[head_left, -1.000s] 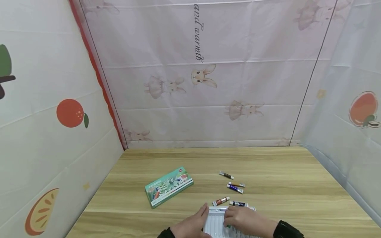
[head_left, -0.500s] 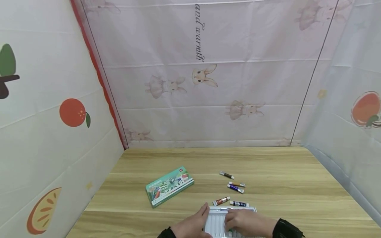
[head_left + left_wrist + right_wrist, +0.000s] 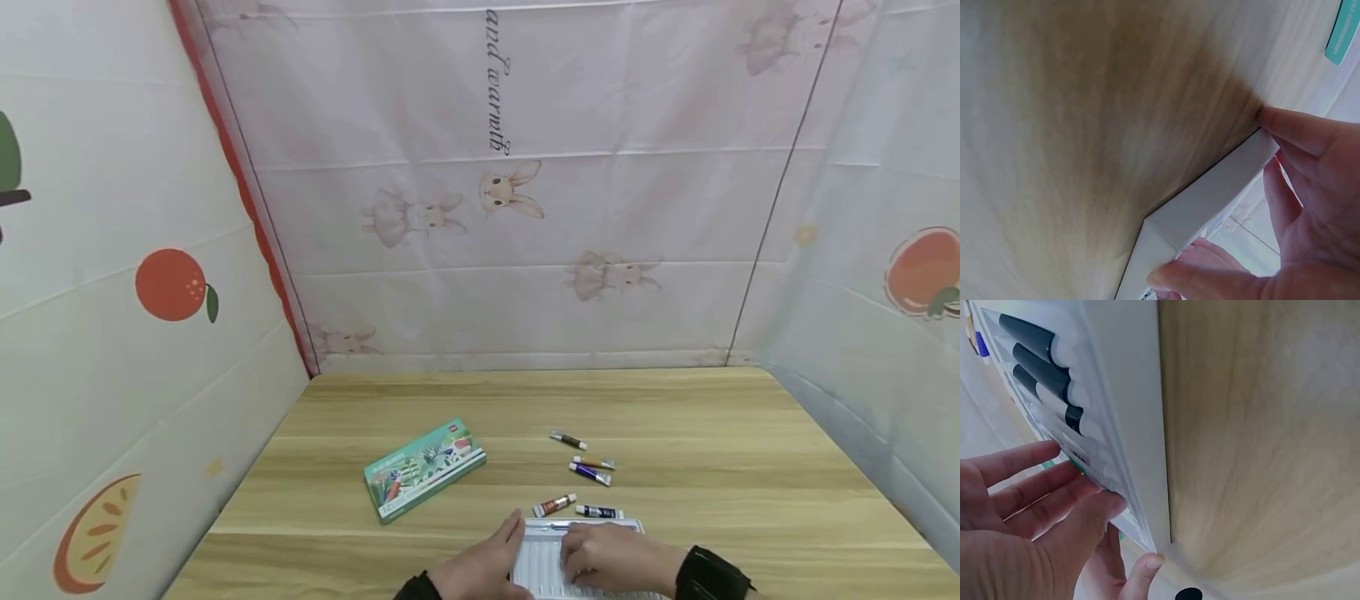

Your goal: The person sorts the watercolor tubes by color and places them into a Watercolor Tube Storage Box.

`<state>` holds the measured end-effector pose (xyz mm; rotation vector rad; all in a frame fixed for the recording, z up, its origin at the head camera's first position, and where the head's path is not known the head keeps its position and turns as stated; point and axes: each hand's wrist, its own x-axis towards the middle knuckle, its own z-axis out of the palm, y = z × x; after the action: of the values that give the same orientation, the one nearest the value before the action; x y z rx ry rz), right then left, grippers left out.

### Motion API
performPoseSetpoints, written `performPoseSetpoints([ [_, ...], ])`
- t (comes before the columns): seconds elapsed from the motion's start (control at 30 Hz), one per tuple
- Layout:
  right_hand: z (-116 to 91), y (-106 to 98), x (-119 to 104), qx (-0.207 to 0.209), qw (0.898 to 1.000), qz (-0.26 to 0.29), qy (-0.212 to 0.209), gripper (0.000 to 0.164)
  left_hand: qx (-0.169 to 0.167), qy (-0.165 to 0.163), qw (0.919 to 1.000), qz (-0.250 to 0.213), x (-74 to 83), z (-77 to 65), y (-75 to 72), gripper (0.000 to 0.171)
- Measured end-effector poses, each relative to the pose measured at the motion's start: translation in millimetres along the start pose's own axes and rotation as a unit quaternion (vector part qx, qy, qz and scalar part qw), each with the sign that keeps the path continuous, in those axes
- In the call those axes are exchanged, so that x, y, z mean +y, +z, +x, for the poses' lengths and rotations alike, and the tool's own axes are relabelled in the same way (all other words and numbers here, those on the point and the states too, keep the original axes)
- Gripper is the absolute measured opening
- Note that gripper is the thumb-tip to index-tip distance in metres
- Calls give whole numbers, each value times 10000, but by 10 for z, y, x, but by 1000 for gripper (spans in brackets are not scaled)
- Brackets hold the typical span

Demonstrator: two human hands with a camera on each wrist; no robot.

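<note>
White tray point(image 3: 536, 560) on the counter point(image 3: 300, 508), with a hand at its left side and another over its slots.
The left hand point(image 3: 483, 565) has its grip spread across the tray's end; the right hand's point(image 3: 617, 557) grip is bent into the slots, but I cannot tell how wide it is or whether it pinches anything. Pressing hard there could shift the tray if the left grip slackened, nudging the brown tube point(image 3: 555, 505) and navy tube point(image 3: 599, 512) just beyond. The tray holds dark tubes point(image 3: 1040, 372); some slots look bare. Farther off, purple tube point(image 3: 590, 474) and green box point(image 3: 425, 471), its contents hidden.
</note>
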<state>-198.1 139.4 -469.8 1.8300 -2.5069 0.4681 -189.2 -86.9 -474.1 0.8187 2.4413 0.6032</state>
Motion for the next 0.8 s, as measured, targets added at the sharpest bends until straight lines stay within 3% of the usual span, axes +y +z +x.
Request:
performPoseSetpoints([
  [0.17, 15, -57, 10, 42, 9993, 272, 234, 14, 12, 256, 9996, 148, -26, -7, -2, 84],
  [0.27, 39, -167, 117, 439, 9976, 301, 437, 13, 24, 368, 9988, 319, -36, -15, -3, 83],
  [0.37, 60, -280, 340, 1067, 9904, -232, 848, 13, 68, 323, 9987, 384, -54, -23, -6, 82],
  [0.47, 44, -340, 606, 1382, 9725, -869, 1659, 16, 63, 192, 9994, 281, -65, -23, -7, 83],
  [0.6, 8, -317, 886, 1199, 9501, -1071, 2673, 19, 17, 171, 9996, 237, -57, -9, -6, 84],
  [0.8, 41, -194, 1093, 994, 9481, -839, 2901, 14, 37, 271, 9989, 381, -35, -12, 4, 83],
])
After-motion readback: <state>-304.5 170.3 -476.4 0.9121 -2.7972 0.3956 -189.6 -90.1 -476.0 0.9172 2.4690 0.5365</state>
